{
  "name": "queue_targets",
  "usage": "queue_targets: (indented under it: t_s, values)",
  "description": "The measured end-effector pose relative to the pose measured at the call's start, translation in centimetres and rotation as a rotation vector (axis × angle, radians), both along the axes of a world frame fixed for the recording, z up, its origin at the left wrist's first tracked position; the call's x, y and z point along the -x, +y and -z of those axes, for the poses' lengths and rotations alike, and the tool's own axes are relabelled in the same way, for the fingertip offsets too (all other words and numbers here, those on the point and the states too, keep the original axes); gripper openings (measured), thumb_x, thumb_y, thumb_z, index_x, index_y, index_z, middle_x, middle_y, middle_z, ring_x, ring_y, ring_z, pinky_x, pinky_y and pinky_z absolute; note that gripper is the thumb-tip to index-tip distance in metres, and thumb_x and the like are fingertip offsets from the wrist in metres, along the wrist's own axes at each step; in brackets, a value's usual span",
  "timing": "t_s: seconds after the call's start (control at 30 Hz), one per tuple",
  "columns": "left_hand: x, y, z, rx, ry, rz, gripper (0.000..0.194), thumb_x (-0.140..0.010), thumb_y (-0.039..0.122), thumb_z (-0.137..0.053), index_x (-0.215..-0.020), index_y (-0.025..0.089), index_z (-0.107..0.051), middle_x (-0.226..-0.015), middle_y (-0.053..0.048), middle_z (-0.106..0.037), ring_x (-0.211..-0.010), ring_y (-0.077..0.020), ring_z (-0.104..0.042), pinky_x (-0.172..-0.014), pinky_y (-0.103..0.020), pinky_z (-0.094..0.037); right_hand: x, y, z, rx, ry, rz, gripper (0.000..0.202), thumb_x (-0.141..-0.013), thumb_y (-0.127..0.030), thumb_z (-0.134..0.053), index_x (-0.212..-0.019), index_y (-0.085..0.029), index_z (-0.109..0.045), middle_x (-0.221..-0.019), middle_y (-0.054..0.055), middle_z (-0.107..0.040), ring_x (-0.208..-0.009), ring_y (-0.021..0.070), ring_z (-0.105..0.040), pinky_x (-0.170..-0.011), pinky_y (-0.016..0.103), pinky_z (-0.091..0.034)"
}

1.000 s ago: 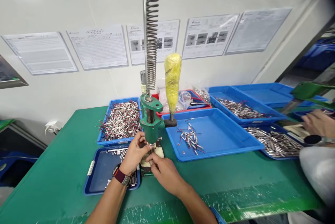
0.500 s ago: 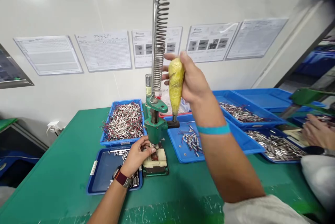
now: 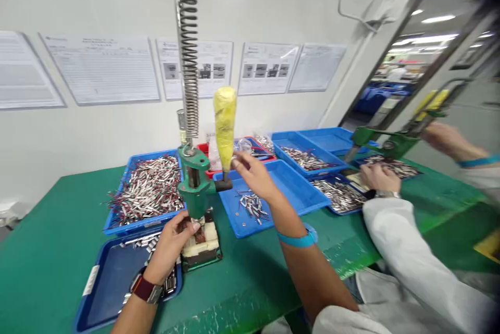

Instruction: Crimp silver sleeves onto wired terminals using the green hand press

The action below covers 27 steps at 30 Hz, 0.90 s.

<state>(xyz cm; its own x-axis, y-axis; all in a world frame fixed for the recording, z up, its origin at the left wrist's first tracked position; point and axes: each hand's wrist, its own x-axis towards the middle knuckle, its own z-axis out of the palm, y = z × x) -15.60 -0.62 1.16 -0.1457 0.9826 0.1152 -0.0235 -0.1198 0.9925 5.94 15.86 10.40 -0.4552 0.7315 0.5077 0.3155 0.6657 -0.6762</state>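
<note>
My left hand (image 3: 172, 243), with a watch on its wrist, is at the base of a green hand press (image 3: 194, 180). Its thumb and fingers are closed together under the ram, by the pale block (image 3: 209, 240); whatever they hold is too small and covered to name. My right hand (image 3: 255, 175) is beside the lower end of the yellow wrapped lever handle (image 3: 225, 120), fingers loosely apart and not wrapped round it. Whether the fingertips touch the handle I cannot tell. Below that hand, a blue tray (image 3: 312, 199) holds small metal cylinders with wires (image 3: 252, 205).
On the left, a blue tray (image 3: 113, 219) is heaped with wired cylinders; before it, a dark blue tray (image 3: 94, 305) holds bare metal cylinders. A red tray (image 3: 203, 149) stands behind the press. At right, a co-worker's hand (image 3: 380, 177) is by another green press (image 3: 394, 141).
My right hand has moved down from behind the yellow handle to its lower end. My left hand stays at the press base. The view has swung right, showing more of the co-worker.
</note>
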Motion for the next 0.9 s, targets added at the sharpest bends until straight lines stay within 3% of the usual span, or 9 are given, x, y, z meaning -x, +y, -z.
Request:
queue_targets:
  t_s: [0.07,0.17,0.37,0.47,0.6,0.67,0.8,0.9]
  values:
    - [-0.3,0.1,0.0,-0.024,-0.021,-0.010,0.034,-0.084,0.036,-0.070,-0.114,0.022,-0.068,-0.117,-0.007,-0.069,-0.110,-0.0250,-0.060,-0.099,-0.034,-0.042,-2.2,2.0,3.0,0.078,-0.319,0.139,0.033,-0.096,-0.031,-0.042,-0.111,-0.013,-0.064,-0.092,0.009,-0.071,-0.082,0.0184,-0.065,-0.076,0.028,-0.048]
    - [-1.0,0.1,-0.1,-0.074,-0.043,-0.063,0.031,-0.084,0.034,-0.070,-0.112,0.023,-0.070,-0.130,-0.006,-0.064,-0.124,-0.0252,-0.053,-0.109,-0.035,-0.035,-4.9,3.5,6.7,0.164,-0.515,0.186,0.021,-0.088,-0.023,-0.051,-0.094,-0.014,-0.069,-0.081,0.007,-0.072,-0.074,0.0178,-0.064,-0.068,0.025,-0.044]
    - [-1.5,0.9,-0.4,0.016,-0.325,-0.035,0.030,-0.076,0.028,-0.077,-0.105,0.021,-0.073,-0.111,-0.006,-0.072,-0.108,-0.0244,-0.062,-0.102,-0.037,-0.043,-3.7,2.4,10.1,0.237,-0.704,0.195,0.016,-0.078,-0.026,-0.064,-0.089,-0.018,-0.072,-0.086,0.009,-0.073,-0.083,0.0210,-0.067,-0.070,0.025,-0.043]
    - [-1.2,1.4,-0.6,-0.020,-0.355,-0.040,0.025,-0.075,0.024,-0.078,-0.099,0.021,-0.073,-0.101,-0.004,-0.073,-0.099,-0.0203,-0.063,-0.097,-0.032,-0.045,-2.9,2.3,11.0,0.245,-0.698,0.209,0.016,-0.081,-0.023,-0.059,-0.090,-0.016,-0.070,-0.092,0.013,-0.073,-0.088,0.0239,-0.066,-0.075,0.029,-0.044]
    - [0.3,1.7,-1.4,-0.143,-0.308,-0.149,0.012,-0.079,0.029,-0.075,-0.086,0.019,-0.070,-0.084,0.000,-0.068,-0.081,-0.0143,-0.060,-0.081,-0.025,-0.047,-3.8,3.3,11.3,0.283,-0.553,0.092,0.012,-0.078,-0.023,-0.060,-0.086,-0.018,-0.067,-0.082,0.006,-0.071,-0.077,0.0184,-0.065,-0.069,0.024,-0.044]
    - [1.3,1.6,-1.9,-0.166,-0.246,-0.205,0.014,-0.079,0.030,-0.075,-0.084,0.018,-0.070,-0.084,-0.001,-0.066,-0.081,-0.0145,-0.059,-0.078,-0.025,-0.046,-4.3,3.8,11.0,0.301,-0.425,0.050,0.014,-0.079,-0.027,-0.058,-0.086,-0.017,-0.064,-0.079,0.004,-0.070,-0.073,0.0167,-0.063,-0.066,0.023,-0.045]
    - [1.2,0.9,-2.0,-0.054,-0.175,-0.044,0.030,-0.082,0.031,-0.072,-0.110,0.021,-0.069,-0.106,-0.005,-0.070,-0.098,-0.0194,-0.060,-0.088,-0.030,-0.046,-4.8,3.9,10.1,0.339,-0.185,0.057,0.021,-0.082,-0.038,-0.051,-0.086,-0.017,-0.055,-0.082,0.006,-0.069,-0.063,0.0141,-0.059,-0.059,0.024,-0.045]
    - [0.4,0.7,-1.5,-0.029,-0.106,0.051,0.031,-0.087,0.035,-0.065,-0.114,0.019,-0.069,-0.112,-0.008,-0.070,-0.101,-0.0212,-0.060,-0.093,-0.033,-0.044,-4.8,3.5,9.7,0.375,-0.079,0.085,0.023,-0.084,-0.041,-0.048,-0.089,-0.019,-0.048,-0.084,0.005,-0.070,-0.046,0.0098,-0.049,-0.047,0.024,-0.039]
